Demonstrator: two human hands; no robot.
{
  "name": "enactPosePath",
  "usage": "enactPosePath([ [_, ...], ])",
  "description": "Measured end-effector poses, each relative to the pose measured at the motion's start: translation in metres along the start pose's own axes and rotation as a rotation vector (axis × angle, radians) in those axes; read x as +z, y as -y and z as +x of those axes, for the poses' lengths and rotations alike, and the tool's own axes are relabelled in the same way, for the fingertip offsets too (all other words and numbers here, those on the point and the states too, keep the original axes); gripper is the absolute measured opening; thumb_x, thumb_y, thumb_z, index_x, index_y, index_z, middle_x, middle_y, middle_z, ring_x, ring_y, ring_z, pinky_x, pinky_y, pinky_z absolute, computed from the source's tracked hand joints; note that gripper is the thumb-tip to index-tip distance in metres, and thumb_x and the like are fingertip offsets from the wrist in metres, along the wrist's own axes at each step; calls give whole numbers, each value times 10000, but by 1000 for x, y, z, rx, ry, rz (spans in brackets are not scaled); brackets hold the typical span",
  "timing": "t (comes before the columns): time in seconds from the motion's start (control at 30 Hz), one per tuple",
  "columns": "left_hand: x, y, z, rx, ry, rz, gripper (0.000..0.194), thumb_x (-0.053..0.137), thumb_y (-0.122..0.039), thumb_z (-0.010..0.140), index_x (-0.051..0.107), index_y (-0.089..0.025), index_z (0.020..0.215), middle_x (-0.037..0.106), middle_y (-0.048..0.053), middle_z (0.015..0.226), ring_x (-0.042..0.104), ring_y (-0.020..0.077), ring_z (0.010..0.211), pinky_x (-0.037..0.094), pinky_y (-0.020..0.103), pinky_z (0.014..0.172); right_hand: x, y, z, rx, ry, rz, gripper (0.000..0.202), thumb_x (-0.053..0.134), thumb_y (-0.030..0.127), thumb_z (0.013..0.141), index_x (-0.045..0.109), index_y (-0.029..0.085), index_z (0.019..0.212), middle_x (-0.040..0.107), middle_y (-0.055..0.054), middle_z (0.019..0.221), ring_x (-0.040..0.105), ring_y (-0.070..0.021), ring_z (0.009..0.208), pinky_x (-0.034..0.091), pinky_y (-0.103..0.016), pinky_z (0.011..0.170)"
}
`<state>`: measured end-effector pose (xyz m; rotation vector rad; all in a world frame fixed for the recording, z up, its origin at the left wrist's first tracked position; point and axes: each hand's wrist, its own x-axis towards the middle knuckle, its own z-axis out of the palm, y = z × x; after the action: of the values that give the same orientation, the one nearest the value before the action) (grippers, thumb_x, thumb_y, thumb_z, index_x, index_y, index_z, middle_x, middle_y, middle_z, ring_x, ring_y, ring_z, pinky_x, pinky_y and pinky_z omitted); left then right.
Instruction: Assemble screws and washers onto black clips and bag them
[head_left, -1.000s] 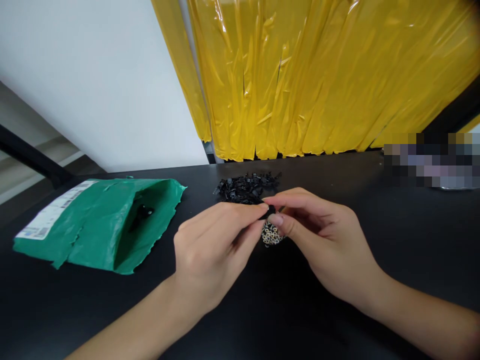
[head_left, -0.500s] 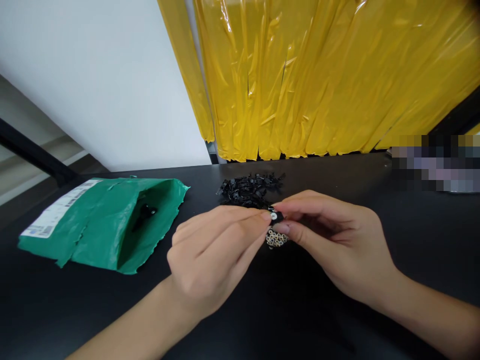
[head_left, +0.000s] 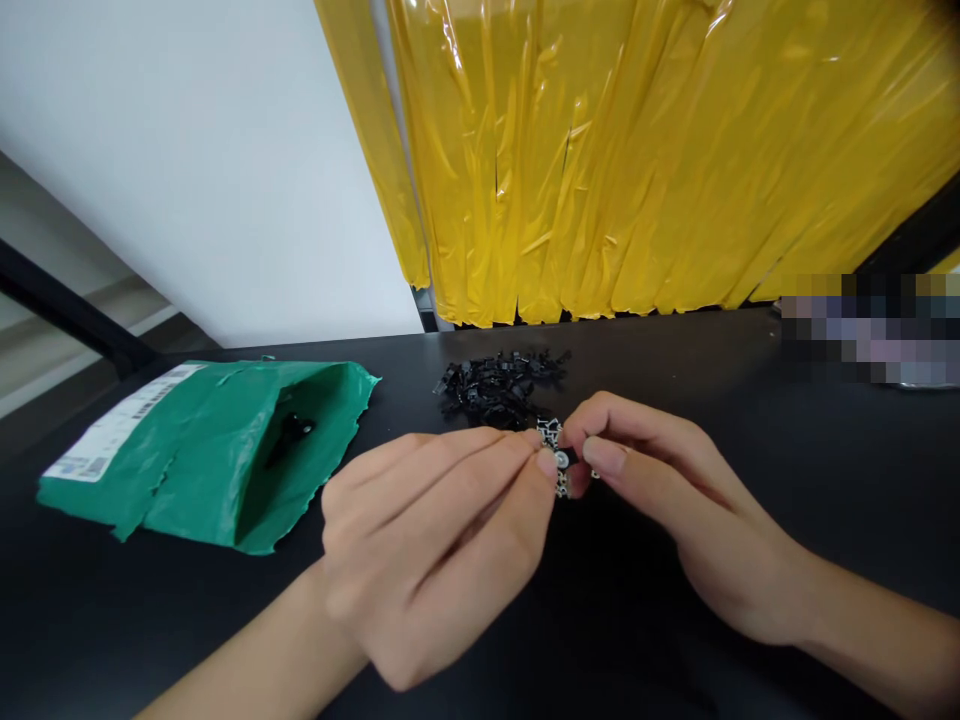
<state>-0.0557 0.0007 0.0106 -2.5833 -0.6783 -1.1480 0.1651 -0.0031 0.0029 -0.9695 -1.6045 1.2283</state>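
My left hand (head_left: 442, 540) pinches a small black part (head_left: 562, 458) with a round pale disc on its face between thumb and fingertips. Close on its right, my right hand (head_left: 667, 480) is curled, its thumb over the bent fingers. A tiny ring shows just under that thumb; whether the fingers grip it is unclear. Behind and below the fingertips lie small metal rings (head_left: 561, 488), mostly covered by the hands. Small silvery pieces (head_left: 550, 430) show just above the black part. A heap of small black parts (head_left: 495, 388) rests on the table beyond my left fingertips.
At the left a torn-open green mailing bag (head_left: 187, 460) with a white label lies on the black table (head_left: 600, 620), black items inside its mouth. Yellow plastic sheeting (head_left: 600, 170) and a white panel (head_left: 210, 170) stand behind. A pixelated object (head_left: 885, 330) sits far right.
Both hands have shifted slightly; the black part is a little lower and to the right. My right fingertips have drawn back from it, and the rings are more hidden.
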Motion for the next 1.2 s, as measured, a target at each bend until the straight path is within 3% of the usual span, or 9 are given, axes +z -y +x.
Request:
enactPosePath([
  [0.17, -8, -5, 7, -47, 20, 15, 125, 620, -146, 1026, 741, -163, 1051, 831, 57, 1053, 807, 199, 957, 685, 283, 761, 0, 4, 0, 15, 65, -66, 292, 534, 425, 1067, 623, 230, 869, 574, 18, 798, 522, -143, 779, 430, -275, 702],
  [0.33, -4, -2, 7, 4, 31, 36, 109, 619, -145, 1032, 727, -156, 1043, 830, 66, 1047, 797, 181, 1001, 670, 279, 766, -1, 8, 0, 44, 93, -114, 261, 524, 372, 1068, 633, 227, 881, 601, 11, 805, 527, -143, 769, 433, -274, 697],
  [0.5, 7, 1, 4, 41, -63, 69, 145, 754, -77, 915, 741, -103, 1057, 812, 115, 1057, 788, 244, 1001, 671, 343, 760, -2, 8, -1, 51, 85, -145, 261, 509, 352, 1066, 643, 230, 878, 587, 13, 784, 515, -142, 749, 428, -275, 688],
  [0.6, 17, 7, 5, 59, -146, -54, 179, 788, -11, 850, 749, -88, 1008, 799, 108, 1000, 782, 218, 940, 668, 316, 784, -2, 6, 1, 24, 62, -164, 261, 505, 332, 1064, 631, 231, 858, 573, 16, 776, 519, -142, 750, 432, -273, 690],
  [0.7, 24, 10, 7, -2, -115, -190, 248, 784, 19, 815, 755, -85, 1039, 796, 116, 997, 772, 198, 923, 668, 297, 821, -4, 4, 6, 4, 42, -182, 244, 503, 338, 1069, 629, 228, 892, 589, 17, 775, 534, -141, 735, 447, -274, 681],
  [0.87, 26, 7, 9, -192, -131, -367, 155, 798, -48, 842, 760, -127, 970, 814, 69, 980, 780, 141, 883, 662, 226, 823, -8, -2, 7, -163, 46, -327, 168, 524, 293, 1067, 627, 217, 958, 662, 7, 850, 594, -135, 756, 475, -274, 695],
  [1.03, 26, 9, 7, -365, -135, -352, 183, 839, -148, 854, 752, -168, 1015, 820, -5, 952, 774, 85, 777, 639, 145, 753, -13, -10, 6, -421, 28, -533, 68, 573, 221, 1046, 622, 202, 1089, 661, 4, 876, 599, -126, 747, 472, -282, 719],
  [1.1, 25, 11, 7, -325, -115, -323, 193, 833, -173, 864, 748, -172, 1037, 820, -1, 957, 775, 98, 780, 646, 166, 740, -15, -11, 6, -504, 37, -588, 92, 571, 189, 1041, 615, 201, 1121, 672, -10, 912, 610, -137, 769, 477, -301, 757],
  [1.2, 23, 14, 9, -193, -105, -272, 151, 804, -148, 884, 741, -162, 1020, 817, 30, 965, 783, 140, 840, 662, 233, 786, -17, -10, 8, -509, 64, -596, 138, 571, 169, 1036, 609, 214, 1160, 698, -39, 984, 641, -165, 834, 491, -329, 808],
])
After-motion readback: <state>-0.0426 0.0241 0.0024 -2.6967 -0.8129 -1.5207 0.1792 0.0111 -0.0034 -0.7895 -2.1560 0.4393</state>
